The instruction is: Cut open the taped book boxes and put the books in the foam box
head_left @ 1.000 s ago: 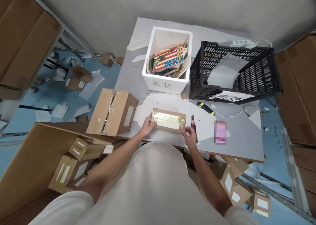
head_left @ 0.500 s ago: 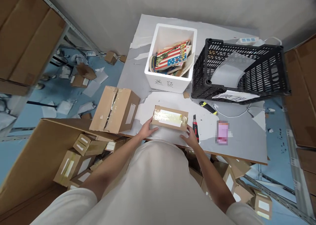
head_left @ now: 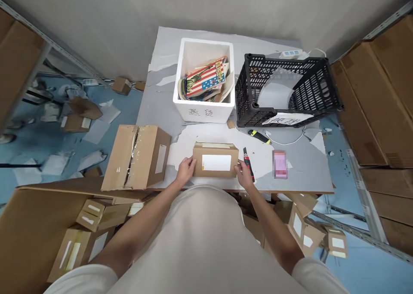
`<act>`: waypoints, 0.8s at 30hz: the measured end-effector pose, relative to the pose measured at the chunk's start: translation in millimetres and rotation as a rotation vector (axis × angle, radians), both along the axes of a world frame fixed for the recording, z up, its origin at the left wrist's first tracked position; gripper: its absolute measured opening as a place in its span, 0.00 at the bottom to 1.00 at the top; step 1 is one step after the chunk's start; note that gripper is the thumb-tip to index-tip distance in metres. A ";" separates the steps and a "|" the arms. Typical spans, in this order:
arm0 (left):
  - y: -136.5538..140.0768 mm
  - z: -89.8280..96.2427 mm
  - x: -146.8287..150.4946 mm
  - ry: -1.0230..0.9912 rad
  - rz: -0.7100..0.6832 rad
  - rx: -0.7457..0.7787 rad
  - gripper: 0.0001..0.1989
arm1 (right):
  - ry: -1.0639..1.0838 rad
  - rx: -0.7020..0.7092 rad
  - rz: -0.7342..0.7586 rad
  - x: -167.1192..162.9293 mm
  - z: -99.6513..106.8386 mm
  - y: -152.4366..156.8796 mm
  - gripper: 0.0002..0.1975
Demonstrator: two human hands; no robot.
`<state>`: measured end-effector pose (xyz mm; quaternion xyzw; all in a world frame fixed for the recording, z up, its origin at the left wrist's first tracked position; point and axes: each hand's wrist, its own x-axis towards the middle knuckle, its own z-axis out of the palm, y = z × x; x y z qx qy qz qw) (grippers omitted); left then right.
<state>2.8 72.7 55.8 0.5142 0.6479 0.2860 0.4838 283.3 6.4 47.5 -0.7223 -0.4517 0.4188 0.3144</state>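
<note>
A small brown cardboard box [head_left: 215,160] with a white label on the side facing me is held at its two ends over the table's near part. My left hand [head_left: 186,170] grips its left end, thumb and fingers closed on the edge. At the other end, my right hand [head_left: 244,173] pinches the right edge. A red and black utility knife [head_left: 248,164] lies just beside my right hand. Farther back lies a yellow and black utility knife [head_left: 260,136]. A larger taped cardboard box [head_left: 137,156] stands to the left of my left hand.
A white foam box [head_left: 206,112] holding books and a black plastic crate [head_left: 287,90] with papers stand at the back of the table [head_left: 306,173]. A pink blurred item [head_left: 280,164] lies at right. An open carton [head_left: 48,216] with small boxes is below left.
The small box has been tipped, so its labelled side now faces me rather than the shiny taped face. Both hands have closed onto its ends. The whole view has shifted.
</note>
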 end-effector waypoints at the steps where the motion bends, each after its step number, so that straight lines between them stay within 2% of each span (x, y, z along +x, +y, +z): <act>1: 4.6 -1.8 2.0 0.010 0.004 -0.014 0.12 | -0.030 -0.005 -0.009 -1.4 -0.6 3.4 0.23; 6: 28.5 -11.7 8.3 0.032 -0.027 -0.059 0.09 | -0.073 -0.019 -0.088 -3.6 -7.8 22.5 0.22; 10: 35.8 -17.2 9.6 -0.006 -0.034 -0.072 0.14 | -0.024 -0.031 -0.117 0.4 -13.7 31.8 0.23; 14: 30.8 -21.9 11.5 -0.036 -0.005 -0.054 0.19 | 0.009 -0.024 -0.118 2.2 -18.0 32.5 0.25; 17: 25.6 -24.4 9.7 -0.060 0.011 -0.042 0.19 | 0.045 -0.016 -0.126 3.1 -23.3 27.3 0.26; 21: 16.6 -29.5 -3.4 -0.089 0.030 -0.043 0.17 | 0.103 -0.018 -0.146 11.3 -33.4 12.3 0.28; 24: 6.0 -37.3 -16.7 -0.098 -0.001 -0.065 0.23 | 0.115 -0.032 -0.110 19.1 -38.4 -1.4 0.27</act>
